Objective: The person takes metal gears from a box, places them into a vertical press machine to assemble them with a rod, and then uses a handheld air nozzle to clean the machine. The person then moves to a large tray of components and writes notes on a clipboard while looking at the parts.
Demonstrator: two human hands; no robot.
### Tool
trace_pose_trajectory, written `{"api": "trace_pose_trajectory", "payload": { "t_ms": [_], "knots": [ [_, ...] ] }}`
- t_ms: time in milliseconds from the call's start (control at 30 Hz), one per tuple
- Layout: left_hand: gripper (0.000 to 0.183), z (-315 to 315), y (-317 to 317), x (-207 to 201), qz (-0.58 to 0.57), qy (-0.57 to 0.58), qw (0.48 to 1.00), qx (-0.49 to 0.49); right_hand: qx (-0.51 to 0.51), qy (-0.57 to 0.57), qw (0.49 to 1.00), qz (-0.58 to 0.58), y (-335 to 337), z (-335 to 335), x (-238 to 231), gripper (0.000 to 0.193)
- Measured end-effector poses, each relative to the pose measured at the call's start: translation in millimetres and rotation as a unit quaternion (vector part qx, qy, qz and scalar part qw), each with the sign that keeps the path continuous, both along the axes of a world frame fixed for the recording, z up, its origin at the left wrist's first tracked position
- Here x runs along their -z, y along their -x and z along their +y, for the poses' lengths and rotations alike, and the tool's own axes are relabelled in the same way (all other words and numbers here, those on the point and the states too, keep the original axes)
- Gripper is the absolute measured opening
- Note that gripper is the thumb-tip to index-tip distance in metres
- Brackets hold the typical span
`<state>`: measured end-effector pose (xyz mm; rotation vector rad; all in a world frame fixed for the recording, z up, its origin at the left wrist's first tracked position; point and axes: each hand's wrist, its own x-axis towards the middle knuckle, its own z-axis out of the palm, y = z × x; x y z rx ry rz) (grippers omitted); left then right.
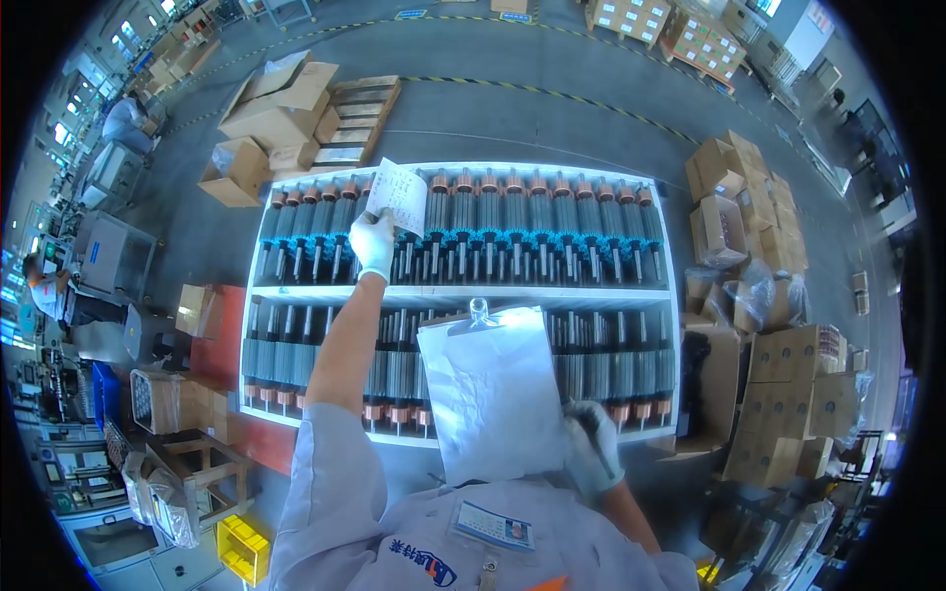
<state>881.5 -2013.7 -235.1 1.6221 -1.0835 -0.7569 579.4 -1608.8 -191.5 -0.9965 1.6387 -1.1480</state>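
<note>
My left hand, in a white glove, pinches a handwritten paper sheet above the far row of the rack. A clipboard with a metal clip and white papers lies in front of my body, over the near row. Beside its lower right edge, my right hand is closed, also gloved; a small dark tip shows at its fingers, too small to name. Under both hands, a white-framed rack holds rows of motor rotors with copper-coloured ends, grey cores and shafts.
Cardboard boxes are stacked to the right of the rack. At the far left lie an open carton and a wooden pallet. A yellow crate stands at the lower left. Two people are at machines on the left.
</note>
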Motion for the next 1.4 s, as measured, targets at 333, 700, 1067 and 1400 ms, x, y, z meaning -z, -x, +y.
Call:
{"api": "trace_pose_trajectory", "payload": {
  "t_ms": [333,700,1067,1400],
  "knots": [
    [0.015,2,6,12,0.116,-0.061,0.990,0.059,-0.009,0.021,0.998,0.065,-4,-4,-10,0.015],
    [0.039,4,17,23,-0.138,-0.040,0.983,0.112,-0.029,0.051,0.984,0.170,-7,2,-9,0.020],
    [0.042,132,-53,-38,0.086,-0.158,0.961,0.210,0.044,0.088,0.986,0.138,8,6,-2,0.024],
    [0.065,294,-51,-42,-0.091,-0.180,0.891,0.406,-0.129,0.052,0.986,-0.094,-22,-67,16,0.035]
  ]
}}
